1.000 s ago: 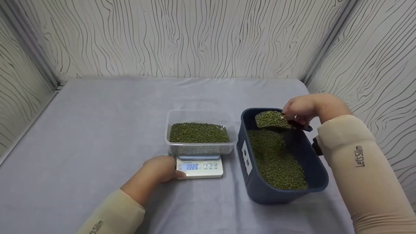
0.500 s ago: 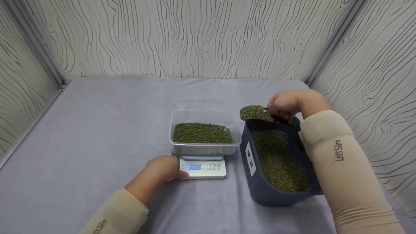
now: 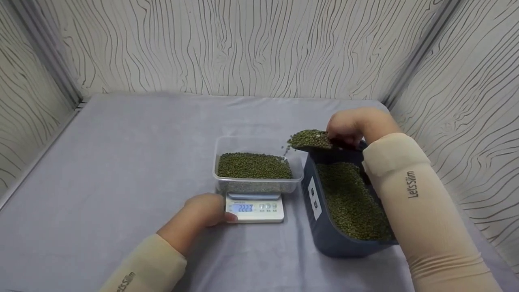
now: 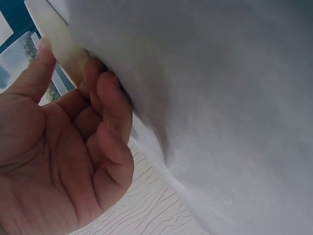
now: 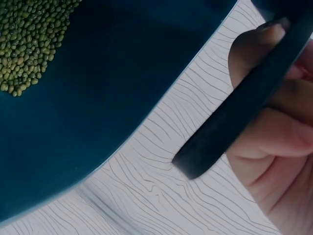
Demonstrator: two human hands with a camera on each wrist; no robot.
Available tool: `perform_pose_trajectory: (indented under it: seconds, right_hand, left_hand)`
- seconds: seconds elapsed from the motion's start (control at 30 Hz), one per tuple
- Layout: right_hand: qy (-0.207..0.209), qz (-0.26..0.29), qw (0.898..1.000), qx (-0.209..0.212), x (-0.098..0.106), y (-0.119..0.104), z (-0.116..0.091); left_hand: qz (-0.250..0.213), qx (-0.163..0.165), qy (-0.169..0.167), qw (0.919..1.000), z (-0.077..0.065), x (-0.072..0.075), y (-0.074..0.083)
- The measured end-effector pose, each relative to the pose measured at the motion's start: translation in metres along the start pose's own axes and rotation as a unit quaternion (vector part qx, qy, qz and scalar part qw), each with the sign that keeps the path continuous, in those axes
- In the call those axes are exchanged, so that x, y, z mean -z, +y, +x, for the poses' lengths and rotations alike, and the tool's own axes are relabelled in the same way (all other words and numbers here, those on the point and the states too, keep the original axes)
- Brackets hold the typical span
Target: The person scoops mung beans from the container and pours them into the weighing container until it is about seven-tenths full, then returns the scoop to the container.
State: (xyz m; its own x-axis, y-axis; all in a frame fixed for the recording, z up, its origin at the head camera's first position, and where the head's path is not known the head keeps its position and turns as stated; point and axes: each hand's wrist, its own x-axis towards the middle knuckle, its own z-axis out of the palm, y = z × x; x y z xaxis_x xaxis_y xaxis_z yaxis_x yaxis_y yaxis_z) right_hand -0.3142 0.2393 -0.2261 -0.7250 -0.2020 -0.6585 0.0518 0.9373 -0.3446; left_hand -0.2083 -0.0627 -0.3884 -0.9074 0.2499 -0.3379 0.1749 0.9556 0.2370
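My right hand [image 3: 348,125] grips the dark handle [image 5: 230,110] of a scoop [image 3: 314,149] heaped with green mung beans [image 3: 310,138]. The scoop tilts over the right rim of a clear plastic container [image 3: 259,186], and a few beans drop from its lip. Mung beans [image 3: 254,165] also cover the container's bottom. Under the container is a white digital kitchen scale [image 3: 263,215], its display reading what looks like 2223 or 222.3. My left hand [image 3: 205,209] holds the scale's left front corner, thumb on top and fingers curled against the side and underside.
A deep navy bin [image 3: 336,248], partly filled with mung beans [image 3: 352,207], stands right of the scale, close to the container. My right forearm hides its right side. A grey cloth [image 3: 121,154] covers the table; wood-patterned panels [image 3: 243,48] enclose it.
My right hand has carried the loaded scoop leftward from over the bin to the container's right edge and tipped it; beans now fall. My left hand stays at the scale, whose reading looks the same.
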Motion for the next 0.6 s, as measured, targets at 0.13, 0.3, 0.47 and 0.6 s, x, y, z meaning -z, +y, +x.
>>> perform_pose_trajectory:
  seconds: [0.13,0.3,0.47,0.6]
  right_hand:
    - [0.001,-0.012,1.000,-0.005,0.001,-0.003,-0.004]
    - [0.016,-0.050,0.999,0.004,0.004,-0.007,-0.009]
    - [0.066,-0.123,0.989,0.041,0.006,-0.010,-0.016]
    - [0.116,-0.205,0.970,0.062,0.006,-0.017,-0.022]
  left_hand:
    - [0.002,0.011,-0.011,0.9999,0.001,0.001,0.001]
    - [0.008,0.019,-0.020,0.9996,0.002,0.002,0.002]
    - [0.006,0.014,-0.014,0.9998,0.001,0.002,0.001]
    - [0.002,0.002,-0.010,0.9999,-0.001,0.003,0.001]
